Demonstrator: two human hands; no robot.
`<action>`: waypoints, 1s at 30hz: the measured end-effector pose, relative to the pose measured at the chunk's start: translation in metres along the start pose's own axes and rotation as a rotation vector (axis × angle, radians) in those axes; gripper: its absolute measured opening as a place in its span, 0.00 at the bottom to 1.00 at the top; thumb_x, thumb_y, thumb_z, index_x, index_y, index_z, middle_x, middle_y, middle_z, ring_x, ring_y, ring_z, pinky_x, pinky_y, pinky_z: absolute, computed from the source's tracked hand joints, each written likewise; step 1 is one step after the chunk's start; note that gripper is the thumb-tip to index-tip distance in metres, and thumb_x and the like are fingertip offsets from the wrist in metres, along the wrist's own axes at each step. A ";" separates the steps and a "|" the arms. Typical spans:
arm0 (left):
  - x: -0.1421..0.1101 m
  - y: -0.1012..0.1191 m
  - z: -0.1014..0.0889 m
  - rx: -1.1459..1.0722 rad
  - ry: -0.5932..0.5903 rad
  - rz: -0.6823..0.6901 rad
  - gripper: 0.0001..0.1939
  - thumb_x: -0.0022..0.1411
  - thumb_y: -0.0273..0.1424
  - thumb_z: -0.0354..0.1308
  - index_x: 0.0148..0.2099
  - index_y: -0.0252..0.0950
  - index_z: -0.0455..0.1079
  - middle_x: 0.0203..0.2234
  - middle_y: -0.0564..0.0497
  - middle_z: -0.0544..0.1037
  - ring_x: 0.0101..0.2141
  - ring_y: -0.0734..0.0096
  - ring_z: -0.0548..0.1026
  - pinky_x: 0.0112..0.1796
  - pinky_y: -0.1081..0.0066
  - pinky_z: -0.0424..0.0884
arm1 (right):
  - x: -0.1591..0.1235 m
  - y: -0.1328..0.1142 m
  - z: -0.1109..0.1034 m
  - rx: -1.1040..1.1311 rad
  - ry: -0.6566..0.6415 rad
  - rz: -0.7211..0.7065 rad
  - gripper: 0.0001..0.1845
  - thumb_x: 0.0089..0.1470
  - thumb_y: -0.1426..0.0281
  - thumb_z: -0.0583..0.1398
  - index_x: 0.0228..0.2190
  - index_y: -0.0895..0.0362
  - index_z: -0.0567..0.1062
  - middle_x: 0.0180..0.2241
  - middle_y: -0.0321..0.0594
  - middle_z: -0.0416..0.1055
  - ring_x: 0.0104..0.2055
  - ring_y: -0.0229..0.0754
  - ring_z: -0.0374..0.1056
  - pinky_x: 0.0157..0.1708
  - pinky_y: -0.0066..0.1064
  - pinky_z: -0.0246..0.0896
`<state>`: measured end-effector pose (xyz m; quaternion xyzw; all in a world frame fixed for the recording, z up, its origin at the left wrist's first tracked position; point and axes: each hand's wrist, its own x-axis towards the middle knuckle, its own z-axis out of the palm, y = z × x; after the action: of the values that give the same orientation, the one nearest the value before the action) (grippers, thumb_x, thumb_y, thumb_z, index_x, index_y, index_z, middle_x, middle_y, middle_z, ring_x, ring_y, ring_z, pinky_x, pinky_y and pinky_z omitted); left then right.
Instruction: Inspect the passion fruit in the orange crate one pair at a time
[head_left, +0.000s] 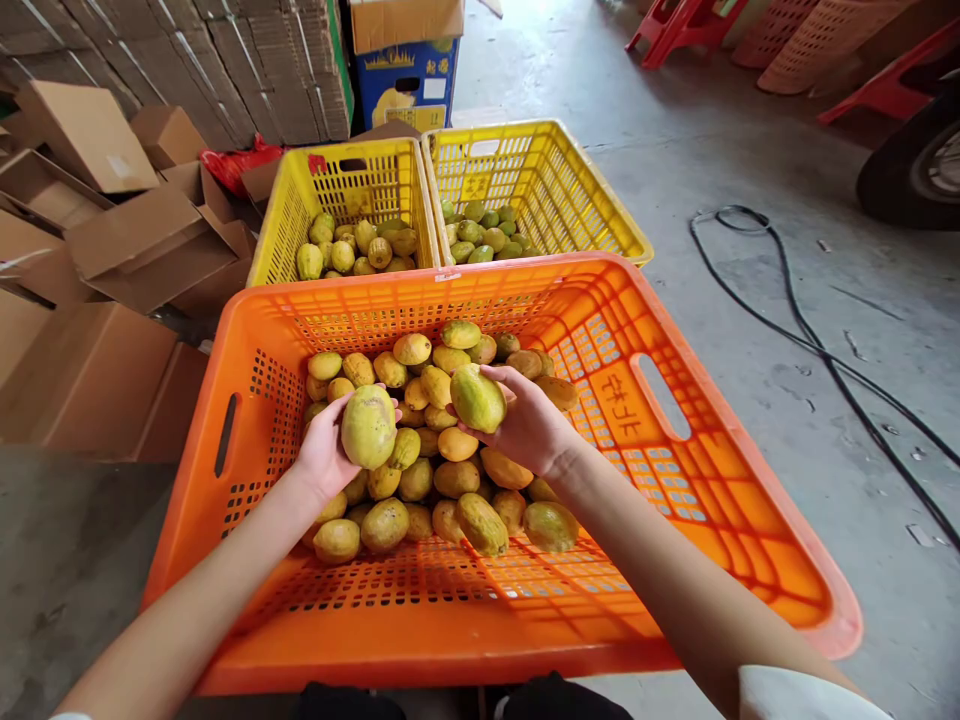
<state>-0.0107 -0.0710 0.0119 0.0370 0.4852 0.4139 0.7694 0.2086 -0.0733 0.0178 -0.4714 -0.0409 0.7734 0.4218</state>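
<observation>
My left hand (324, 452) is closed round a yellow-green fruit (368, 427), held palm up above the orange crate (750, 520). My right hand (529, 425) grips another yellow-green fruit (477, 398) just to the right of the first. Both hands hover over a heap of several similar fruits (442, 470) lying in the crate's far-left part.
Two yellow crates stand behind the orange one: the left yellow crate (279, 215) holds yellowish fruits, the right yellow crate (600, 200) greener ones. Cardboard boxes (112, 240) pile up at left. A black cable (810, 345) runs across the concrete floor at right.
</observation>
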 end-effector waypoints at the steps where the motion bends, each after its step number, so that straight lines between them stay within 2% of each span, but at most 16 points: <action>1: 0.001 -0.001 0.000 0.000 0.012 0.007 0.22 0.68 0.30 0.45 0.59 0.27 0.69 0.39 0.37 0.81 0.39 0.56 0.81 0.40 0.59 0.78 | 0.000 0.001 0.001 -0.016 0.007 -0.003 0.12 0.60 0.67 0.55 0.40 0.57 0.75 0.31 0.42 0.78 0.32 0.44 0.76 0.27 0.29 0.72; 4: 0.002 -0.002 -0.003 -0.003 0.020 -0.004 0.21 0.68 0.30 0.44 0.56 0.27 0.71 0.38 0.38 0.81 0.39 0.57 0.81 0.40 0.59 0.79 | 0.002 0.003 0.003 -0.062 0.071 -0.018 0.13 0.62 0.66 0.53 0.42 0.58 0.74 0.33 0.44 0.79 0.34 0.45 0.76 0.31 0.33 0.73; 7: 0.001 -0.001 -0.003 0.002 -0.037 -0.062 0.20 0.69 0.35 0.47 0.51 0.28 0.73 0.36 0.38 0.81 0.37 0.57 0.81 0.37 0.61 0.79 | 0.003 0.006 0.004 -0.064 0.120 0.005 0.13 0.64 0.63 0.53 0.39 0.57 0.74 0.31 0.43 0.78 0.30 0.43 0.75 0.29 0.34 0.73; 11: -0.002 -0.001 -0.001 0.036 -0.046 -0.091 0.16 0.67 0.38 0.52 0.43 0.30 0.73 0.34 0.40 0.80 0.34 0.58 0.81 0.33 0.64 0.79 | 0.002 0.010 0.004 -0.070 0.077 -0.003 0.13 0.61 0.59 0.57 0.35 0.56 0.74 0.29 0.42 0.78 0.28 0.41 0.75 0.27 0.31 0.73; 16: -0.003 -0.004 0.002 0.050 -0.003 -0.019 0.08 0.63 0.33 0.58 0.40 0.33 0.72 0.35 0.43 0.80 0.32 0.62 0.81 0.34 0.65 0.79 | 0.000 0.014 0.003 -0.158 0.046 -0.093 0.06 0.54 0.67 0.65 0.34 0.55 0.75 0.28 0.39 0.78 0.28 0.40 0.74 0.28 0.27 0.73; 20: -0.003 -0.005 0.002 -0.001 0.062 0.024 0.04 0.60 0.28 0.60 0.39 0.36 0.71 0.29 0.50 0.79 0.29 0.68 0.79 0.35 0.67 0.79 | -0.001 0.014 0.005 -0.121 0.054 -0.072 0.05 0.56 0.67 0.62 0.35 0.56 0.74 0.28 0.39 0.78 0.28 0.41 0.75 0.29 0.30 0.73; 22: -0.003 -0.005 0.002 -0.001 0.086 0.027 0.02 0.61 0.27 0.60 0.38 0.36 0.70 0.27 0.53 0.78 0.26 0.71 0.77 0.34 0.68 0.79 | -0.001 0.013 0.005 -0.094 0.070 -0.065 0.08 0.59 0.66 0.58 0.35 0.57 0.75 0.28 0.41 0.78 0.28 0.43 0.75 0.29 0.31 0.73; 25: -0.003 -0.005 0.002 0.031 0.068 0.029 0.03 0.64 0.29 0.58 0.39 0.35 0.72 0.27 0.53 0.79 0.28 0.69 0.78 0.33 0.69 0.78 | 0.002 0.011 0.004 -0.065 0.104 -0.034 0.13 0.61 0.64 0.53 0.37 0.58 0.75 0.27 0.43 0.78 0.29 0.45 0.76 0.27 0.32 0.72; 28: -0.002 -0.006 0.002 0.037 0.076 0.033 0.03 0.64 0.29 0.58 0.39 0.35 0.72 0.28 0.53 0.79 0.30 0.67 0.79 0.33 0.71 0.77 | 0.006 0.011 0.002 -0.044 0.139 -0.045 0.14 0.62 0.64 0.52 0.39 0.57 0.74 0.27 0.43 0.78 0.30 0.45 0.76 0.24 0.30 0.69; 30: 0.000 -0.007 0.003 0.022 0.121 0.030 0.02 0.64 0.27 0.59 0.39 0.36 0.72 0.28 0.53 0.79 0.28 0.69 0.79 0.32 0.72 0.78 | 0.007 0.011 0.002 -0.037 0.151 -0.041 0.13 0.62 0.64 0.52 0.39 0.57 0.73 0.27 0.43 0.78 0.30 0.45 0.76 0.22 0.29 0.67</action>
<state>-0.0042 -0.0745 0.0109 0.0276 0.5348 0.4215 0.7318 0.1987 -0.0745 0.0091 -0.5350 -0.0328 0.7262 0.4305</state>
